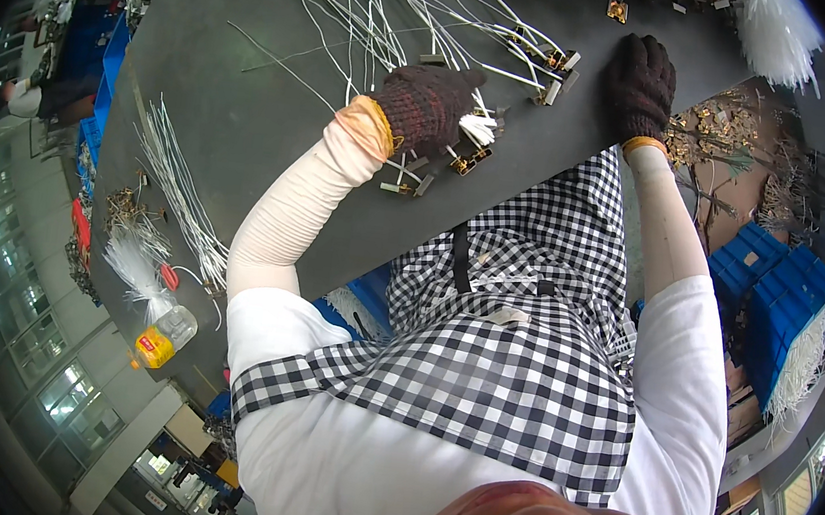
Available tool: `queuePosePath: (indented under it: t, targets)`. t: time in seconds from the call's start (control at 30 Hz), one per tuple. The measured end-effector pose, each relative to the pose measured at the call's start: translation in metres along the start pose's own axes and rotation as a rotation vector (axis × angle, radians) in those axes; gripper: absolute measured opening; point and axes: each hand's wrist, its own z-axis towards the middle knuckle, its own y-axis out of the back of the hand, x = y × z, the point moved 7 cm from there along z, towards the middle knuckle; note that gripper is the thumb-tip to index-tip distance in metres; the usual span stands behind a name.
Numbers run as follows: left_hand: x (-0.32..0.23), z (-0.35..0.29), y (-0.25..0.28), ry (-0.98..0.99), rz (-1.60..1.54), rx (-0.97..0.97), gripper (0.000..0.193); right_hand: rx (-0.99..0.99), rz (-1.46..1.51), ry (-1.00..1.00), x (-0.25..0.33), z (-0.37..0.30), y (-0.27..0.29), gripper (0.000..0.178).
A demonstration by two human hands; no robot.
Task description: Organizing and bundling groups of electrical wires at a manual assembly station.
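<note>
My left hand, in a dark knitted glove, is closed over a bunch of white wires on the dark table. Their thick white ends poke out by the fingers, though the glove hides most of the grip. Small metal connector pieces lie beside and below this hand. My right hand, also gloved, rests on the table's right edge with its fingers stretched forward and nothing visible in it. Ahead of it lies a small brass-coloured piece. Between the hands are long white wires with metal ends.
At the left of the table lie another wire bundle and a bottle with a yellow label. White fibre-like strands hang at the far right corner. Blue crates and a heap of brass parts are on the right.
</note>
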Motion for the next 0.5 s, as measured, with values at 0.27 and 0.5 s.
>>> queuePosePath:
  t: [0.27,0.5]
  targets:
    - [0.032,-0.021,-0.018,0.009,0.038,-0.072,0.067,0.011,-0.007,-0.011,-0.004,0.003,0.009,0.045]
    - [0.034,-0.028,-0.021,0.095,0.018,0.016,0.065,-0.155,0.507,-0.104,-0.01,-0.016,0.016,0.026]
